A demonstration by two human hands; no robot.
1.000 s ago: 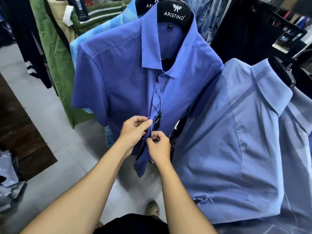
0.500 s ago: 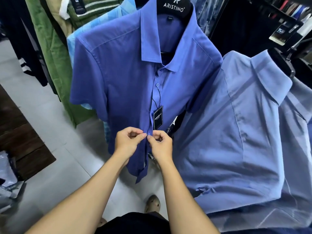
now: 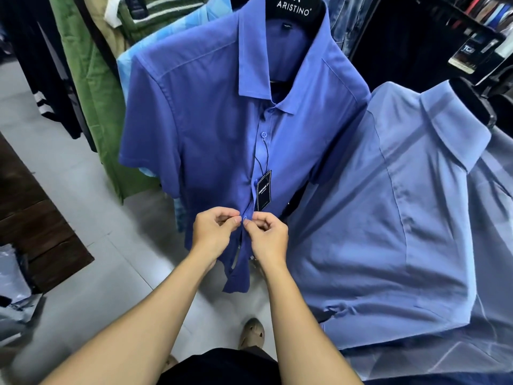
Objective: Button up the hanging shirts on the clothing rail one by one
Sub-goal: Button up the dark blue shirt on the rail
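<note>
A royal-blue short-sleeved shirt [image 3: 200, 129] hangs on a black ARISTINO hanger [image 3: 294, 8] in the middle of the rail. Its placket is closed down to a black swing tag [image 3: 263, 190]. Just below the tag, my left hand [image 3: 215, 232] pinches the left edge of the placket and my right hand [image 3: 268, 236] pinches the right edge, fingertips meeting at a small blue button [image 3: 245, 217]. Below my hands the shirt front hangs apart. A lighter blue shirt [image 3: 388, 218] hangs to the right, seen from its side.
Green, tan, striped and dark garments [image 3: 91, 79] hang at the left of the rail. Dark clothing and shelves fill the upper right. A dark wooden platform [image 3: 30, 218] and grey plastic bags lie at the left on the grey tiled floor [image 3: 91, 287]. My shoe [image 3: 251, 333] shows below.
Both hands have moved down the placket from beside the swing tag to a lower button. The tag now hangs free above them.
</note>
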